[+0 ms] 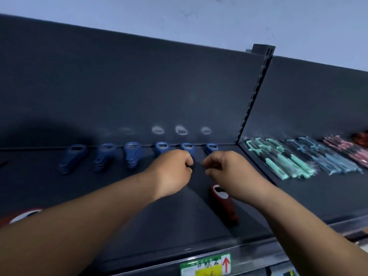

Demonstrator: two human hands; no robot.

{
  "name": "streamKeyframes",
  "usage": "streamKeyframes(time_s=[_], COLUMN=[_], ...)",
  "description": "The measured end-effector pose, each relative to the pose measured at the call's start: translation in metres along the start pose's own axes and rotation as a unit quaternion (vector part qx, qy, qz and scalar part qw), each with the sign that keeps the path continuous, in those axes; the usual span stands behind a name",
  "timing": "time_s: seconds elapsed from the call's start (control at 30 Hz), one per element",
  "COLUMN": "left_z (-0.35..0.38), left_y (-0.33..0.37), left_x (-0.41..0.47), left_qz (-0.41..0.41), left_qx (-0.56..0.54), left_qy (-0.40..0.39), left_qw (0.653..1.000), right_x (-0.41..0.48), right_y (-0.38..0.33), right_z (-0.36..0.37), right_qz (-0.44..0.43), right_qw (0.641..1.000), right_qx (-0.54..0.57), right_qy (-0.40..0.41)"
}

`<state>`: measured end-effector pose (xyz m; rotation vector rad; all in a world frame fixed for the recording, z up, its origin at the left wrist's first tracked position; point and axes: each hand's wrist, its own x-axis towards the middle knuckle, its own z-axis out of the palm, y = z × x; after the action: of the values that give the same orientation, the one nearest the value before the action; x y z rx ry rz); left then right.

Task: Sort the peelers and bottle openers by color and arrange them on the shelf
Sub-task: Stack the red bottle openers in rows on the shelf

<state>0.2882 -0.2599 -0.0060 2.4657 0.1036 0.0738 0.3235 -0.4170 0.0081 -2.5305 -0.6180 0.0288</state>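
While the left hand (173,172) and right hand (225,170) hovered curled over the far-row blue bottle openers (132,154), grip impossible to tell, the smart play looked like even gaps, heads squared to the back of the shelf (175,226).

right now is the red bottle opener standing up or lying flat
Lying flat; the red bottle opener's whole length rests on the shelf.

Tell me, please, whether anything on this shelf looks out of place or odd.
Yes: one red bottle opener lies alone toward the front of the shelf, apart from the row of blue bottle openers along the back panel. It matches neither their colour nor their line.
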Motion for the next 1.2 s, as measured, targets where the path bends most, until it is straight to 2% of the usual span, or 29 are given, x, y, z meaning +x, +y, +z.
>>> streamKeyframes(time_s=[0.13, 0.27, 0.5, 0.63, 0.77, 0.9, 1.07, 1.2], left_z=[-0.043, -0.086, -0.164, -0.188, -0.19, -0.178, -0.173, -0.171], left_y=[-0.037, -0.089, -0.182, -0.22, -0.242, -0.237, -0.23, -0.23], left_x=[-0.025, -0.06, -0.144, -0.186, -0.212, -0.218, -0.202, -0.195], left_qz=[-0.002, -0.033, -0.107, -0.159, -0.198, -0.184, -0.124, -0.112], left_qx=[0.034, 0.089, 0.172, 0.175, 0.158, 0.178, 0.192, 0.109], left_qy=[0.053, 0.081, 0.048, -0.029, -0.108, -0.1, -0.04, -0.034], left_qw=[0.998, 0.992, 0.978, 0.971, 0.961, 0.961, 0.973, 0.987], right_x=[-0.008, -0.013, -0.024, -0.024, -0.019, -0.011, 0.002, 0.009], right_y=[-0.053, -0.105, -0.205, -0.233, -0.244, -0.249, -0.247, -0.234], right_z=[0.026, 0.059, 0.118, 0.15, 0.165, 0.174, 0.177, 0.164], right_qz=[-0.103, -0.158, -0.234, -0.218, -0.176, -0.14, -0.111, -0.082], right_qw=[0.995, 0.986, 0.957, 0.943, 0.947, 0.962, 0.974, 0.979], right_qx=[-0.001, -0.022, -0.04, -0.09, -0.133, -0.108, -0.084, 0.11], right_qy=[-0.02, -0.054, -0.167, -0.236, -0.234, -0.21, -0.177, -0.151])
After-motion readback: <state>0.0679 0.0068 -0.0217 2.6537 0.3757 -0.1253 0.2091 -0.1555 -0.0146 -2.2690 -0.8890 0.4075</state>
